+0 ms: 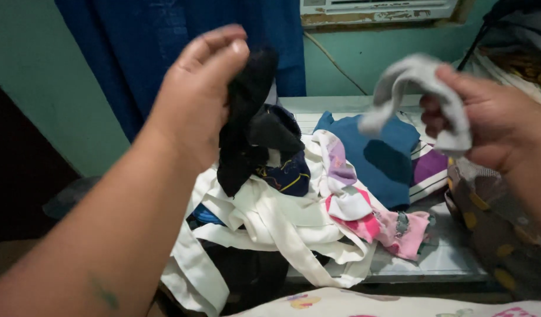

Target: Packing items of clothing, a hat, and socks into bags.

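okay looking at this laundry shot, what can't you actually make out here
- Head view: the black sock in the left hand; its upper end is hidden behind the fingers.
- Head view: the grey sock is motion-blurred, its end hidden in the right hand.
- Head view: garments low in the clothes pile are covered by the white cloth.
- Head view: the patterned fabric is cut off by the right edge.

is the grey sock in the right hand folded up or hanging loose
Hanging loose. The grey sock drapes in an arch over the right hand, its ends drooping, unrolled.
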